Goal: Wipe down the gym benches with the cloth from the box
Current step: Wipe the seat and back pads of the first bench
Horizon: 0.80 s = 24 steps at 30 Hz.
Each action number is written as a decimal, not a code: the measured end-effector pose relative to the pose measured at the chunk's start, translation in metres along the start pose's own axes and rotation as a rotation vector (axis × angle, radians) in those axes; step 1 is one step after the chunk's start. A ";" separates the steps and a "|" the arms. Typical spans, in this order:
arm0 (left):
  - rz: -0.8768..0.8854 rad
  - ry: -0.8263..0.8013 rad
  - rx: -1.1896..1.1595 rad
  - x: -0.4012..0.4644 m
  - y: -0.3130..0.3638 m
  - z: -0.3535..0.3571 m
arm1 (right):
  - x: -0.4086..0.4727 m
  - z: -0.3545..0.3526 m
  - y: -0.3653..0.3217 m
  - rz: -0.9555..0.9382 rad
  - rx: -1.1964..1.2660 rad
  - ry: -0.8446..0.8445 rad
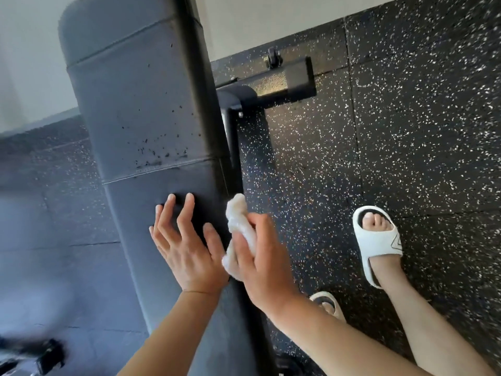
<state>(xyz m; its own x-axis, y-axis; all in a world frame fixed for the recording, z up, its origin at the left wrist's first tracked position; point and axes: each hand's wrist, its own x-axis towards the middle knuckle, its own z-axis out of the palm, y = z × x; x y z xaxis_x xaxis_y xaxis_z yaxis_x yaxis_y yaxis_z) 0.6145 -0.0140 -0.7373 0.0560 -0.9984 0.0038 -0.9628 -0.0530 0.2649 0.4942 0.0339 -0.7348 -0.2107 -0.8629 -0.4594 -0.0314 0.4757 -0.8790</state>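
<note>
A long dark padded gym bench (141,109) runs from the bottom middle up to the top left. Dark crumbs lie scattered on its pad just above a stitched seam. My left hand (187,245) rests flat on the pad below that seam, fingers spread, holding nothing. My right hand (260,256) is at the bench's right edge, closed on a crumpled white cloth (240,221) that pokes up past my fingers. The box is not in view.
The bench's black metal foot bar (287,82) with a small wheel sticks out to the right on the speckled black rubber floor (406,131). My feet in white slides (379,242) stand right of the bench. A pale wall (271,17) runs behind. A dark blurred object (48,354) lies bottom left.
</note>
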 end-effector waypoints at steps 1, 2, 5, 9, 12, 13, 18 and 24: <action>0.004 -0.002 0.009 0.001 0.000 0.000 | -0.011 -0.001 0.005 0.021 0.017 -0.017; 0.006 -0.001 0.014 0.001 0.000 0.000 | -0.018 -0.002 0.009 0.030 0.044 -0.033; 0.012 0.006 0.012 0.002 0.001 0.000 | -0.019 -0.003 0.009 0.042 0.097 -0.051; 0.019 0.001 -0.012 0.000 0.001 -0.001 | 0.037 0.001 -0.011 -0.026 0.083 0.006; 0.026 -0.002 -0.004 -0.001 -0.002 0.000 | 0.090 0.003 -0.032 -0.093 0.062 0.061; 0.029 0.001 -0.003 0.000 -0.002 0.000 | 0.100 0.004 -0.036 -0.116 0.061 0.081; 0.035 0.021 -0.024 -0.002 -0.002 -0.001 | 0.061 0.009 -0.012 -0.147 0.117 0.112; 0.043 0.039 -0.030 -0.001 -0.002 -0.002 | -0.080 0.009 0.050 0.002 0.144 0.004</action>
<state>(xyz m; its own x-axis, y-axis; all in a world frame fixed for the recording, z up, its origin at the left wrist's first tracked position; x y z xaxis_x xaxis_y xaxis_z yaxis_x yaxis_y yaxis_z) 0.6165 -0.0127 -0.7358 0.0258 -0.9983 0.0528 -0.9562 -0.0092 0.2926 0.5184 0.1251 -0.7428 -0.2148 -0.8611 -0.4609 0.1096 0.4476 -0.8875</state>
